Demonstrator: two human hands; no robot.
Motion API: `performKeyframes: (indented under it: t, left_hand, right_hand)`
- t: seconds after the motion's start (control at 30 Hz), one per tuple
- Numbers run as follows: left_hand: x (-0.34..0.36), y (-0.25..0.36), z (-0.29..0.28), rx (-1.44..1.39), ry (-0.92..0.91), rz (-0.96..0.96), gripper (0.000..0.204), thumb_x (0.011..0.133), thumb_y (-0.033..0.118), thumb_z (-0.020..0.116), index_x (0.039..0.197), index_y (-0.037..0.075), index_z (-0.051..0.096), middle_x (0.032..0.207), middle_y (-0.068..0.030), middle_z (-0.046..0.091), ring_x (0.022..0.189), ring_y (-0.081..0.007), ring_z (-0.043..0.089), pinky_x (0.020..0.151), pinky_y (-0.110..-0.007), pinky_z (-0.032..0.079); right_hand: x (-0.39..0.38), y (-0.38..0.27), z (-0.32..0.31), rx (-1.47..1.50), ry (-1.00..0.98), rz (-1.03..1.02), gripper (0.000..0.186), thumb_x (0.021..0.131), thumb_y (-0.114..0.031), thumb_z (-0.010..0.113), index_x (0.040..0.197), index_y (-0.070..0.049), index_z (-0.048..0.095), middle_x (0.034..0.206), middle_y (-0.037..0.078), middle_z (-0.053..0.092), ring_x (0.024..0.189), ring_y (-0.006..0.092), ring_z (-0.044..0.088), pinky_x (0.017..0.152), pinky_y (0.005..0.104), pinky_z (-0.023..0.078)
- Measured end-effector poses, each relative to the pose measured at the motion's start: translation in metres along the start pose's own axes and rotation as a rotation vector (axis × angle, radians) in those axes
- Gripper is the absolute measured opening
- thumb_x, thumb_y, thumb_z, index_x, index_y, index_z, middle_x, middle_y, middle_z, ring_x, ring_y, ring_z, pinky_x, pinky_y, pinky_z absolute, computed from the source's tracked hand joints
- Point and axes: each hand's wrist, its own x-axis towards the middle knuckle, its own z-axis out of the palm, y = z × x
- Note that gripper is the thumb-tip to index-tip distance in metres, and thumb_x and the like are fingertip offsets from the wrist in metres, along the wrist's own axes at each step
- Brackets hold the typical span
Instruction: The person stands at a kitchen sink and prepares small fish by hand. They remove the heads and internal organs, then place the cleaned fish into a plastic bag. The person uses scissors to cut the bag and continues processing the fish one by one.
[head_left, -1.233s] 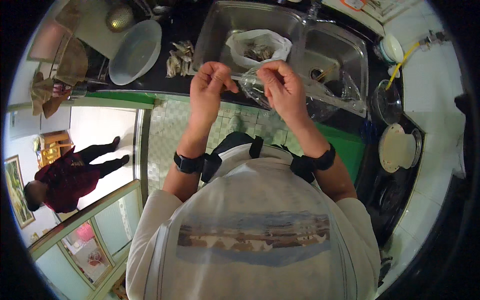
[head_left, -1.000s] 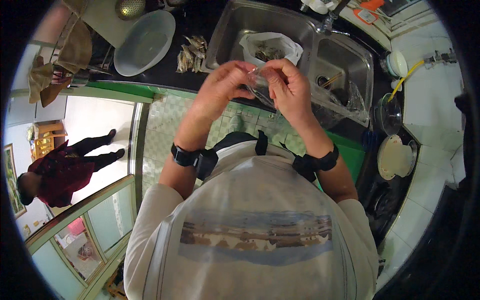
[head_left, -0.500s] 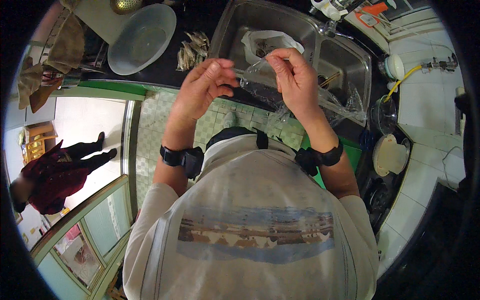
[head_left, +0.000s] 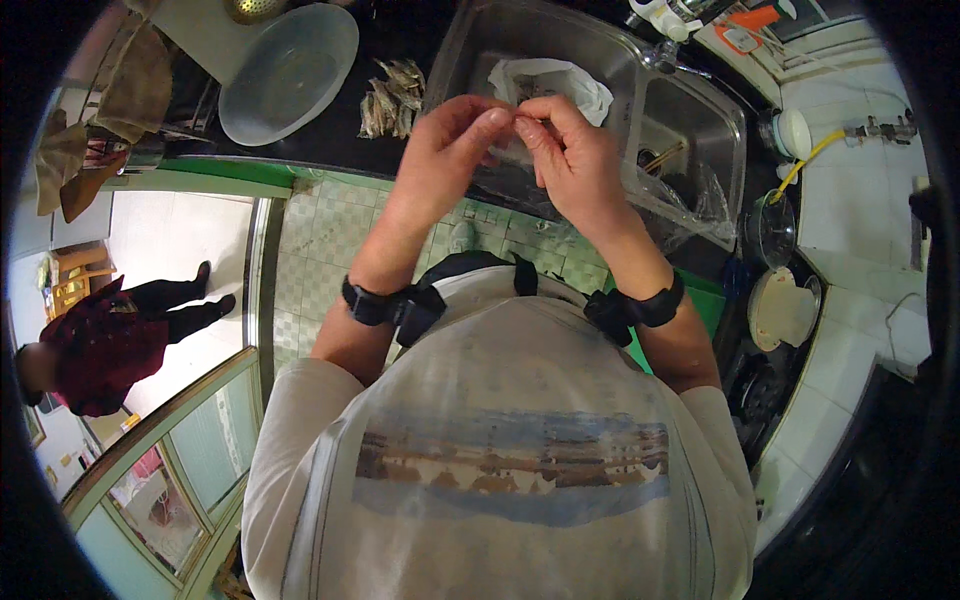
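Note:
My left hand (head_left: 450, 150) and my right hand (head_left: 575, 160) meet thumb to thumb in front of the sink, each in a pinch. A thin clear plastic bag (head_left: 690, 205) trails from below my right hand over the sink's near edge. Its upper end is at my fingertips, mostly covered by the hands. Behind the fingers, a white plastic bag (head_left: 590, 85) sits crumpled in the larger basin of the steel sink (head_left: 632, 110); what is in it is largely hidden. On the dark counter to the left lies a pile of small fish (head_left: 392, 98).
A translucent oval basin (head_left: 290, 75) stands on the counter at the far left. Chopsticks (head_left: 663, 157) lie in the smaller sink basin, with the tap (head_left: 665, 58) behind. A glass bowl (head_left: 772, 228) is on the right. A person (head_left: 110, 345) stands beyond the doorway.
My left hand has moved right and its open fingers have closed into a pinch against my right fingertips. The plastic stretched below the hands has gathered in. The person in the doorway shifted slightly.

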Motion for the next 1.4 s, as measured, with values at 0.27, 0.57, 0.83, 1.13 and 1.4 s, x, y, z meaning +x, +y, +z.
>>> performKeyframes:
  t: [0.27,0.57,0.83,1.13,1.4]
  left_hand:
    - [0.001,0.005,-0.012,0.059,0.075,0.099,0.025,0.1,0.026,0.051,0.099,0.002,0.059,0.06,0.0026,0.048,0.044,-0.004,0.041,0.041,-0.022,0.031]
    - [-0.007,-0.017,0.011,-0.082,-0.249,-0.09,0.039,0.097,0.038,0.055,0.106,0.0,0.062,0.092,-0.0028,0.065,0.081,-0.01,0.061,0.071,-0.024,0.048]
    - [-0.005,-0.01,0.008,0.026,-0.186,-0.126,0.016,0.096,0.018,0.057,0.094,0.004,0.065,0.08,-0.0017,0.065,0.071,-0.0086,0.061,0.062,-0.023,0.048]
    - [0.006,-0.021,-0.001,-0.211,0.236,-0.125,0.016,0.098,0.017,0.053,0.091,0.005,0.06,0.073,-0.0015,0.059,0.06,-0.0101,0.058,0.049,-0.022,0.047]
    - [0.012,-0.051,-0.019,0.035,0.377,0.141,0.018,0.1,0.018,0.05,0.088,0.005,0.054,0.06,0.0041,0.044,0.048,-0.0032,0.04,0.042,-0.022,0.033]
  right_hand:
    - [-0.009,0.006,-0.026,0.213,-0.304,0.427,0.017,0.091,-0.02,0.067,0.098,-0.005,0.064,0.059,0.0,0.057,0.051,0.0047,0.05,0.047,0.0213,0.037]
    - [-0.018,0.012,-0.027,0.198,-0.174,0.203,0.014,0.094,-0.015,0.061,0.097,-0.002,0.062,0.058,0.001,0.056,0.049,0.0066,0.051,0.045,0.0242,0.039]
    - [-0.02,0.008,-0.039,0.149,-0.232,0.351,0.022,0.096,-0.021,0.061,0.109,-0.004,0.06,0.063,0.0,0.058,0.052,0.0038,0.051,0.044,0.0203,0.037]
    - [-0.034,0.036,-0.061,0.089,-0.363,0.442,0.016,0.087,-0.018,0.07,0.092,-0.002,0.066,0.069,0.003,0.066,0.06,0.0068,0.061,0.053,0.0224,0.044]
    - [-0.058,0.089,-0.089,0.321,-0.242,0.759,0.017,0.088,-0.02,0.07,0.093,-0.004,0.066,0.071,0.0,0.062,0.057,0.0048,0.053,0.051,0.0188,0.04]
